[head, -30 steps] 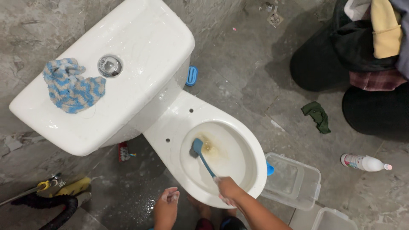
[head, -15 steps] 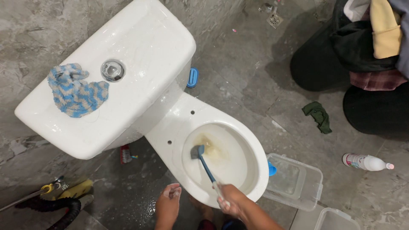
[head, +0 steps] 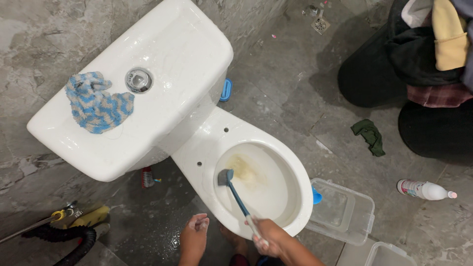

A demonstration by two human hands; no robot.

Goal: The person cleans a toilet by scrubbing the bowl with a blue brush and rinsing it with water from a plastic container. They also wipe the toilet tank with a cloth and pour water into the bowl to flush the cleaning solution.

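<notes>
A white toilet bowl (head: 207,148) without a seat stands below me, stained brownish inside. My right hand (head: 268,236) grips the white end of a blue toilet brush (head: 235,194); its head rests against the left inner wall of the bowl. My left hand (head: 194,236) hovers in front of the bowl's near rim, fingers loosely curled and soapy, holding nothing. A blue and white knitted cloth (head: 98,106) lies on the cistern lid (head: 167,49) beside the chrome flush button (head: 138,79).
Clear plastic tubs (head: 345,212) sit right of the bowl. A white bottle (head: 426,189) lies on the grey tiled floor, a green rag (head: 368,134) further back. Dark bags with clothes (head: 423,59) stand top right. A black hose (head: 69,241) and yellow item lie bottom left.
The brush head has slid from the middle of the bowl toward its left wall, and my right hand has drawn back slightly. The view shifted a little.
</notes>
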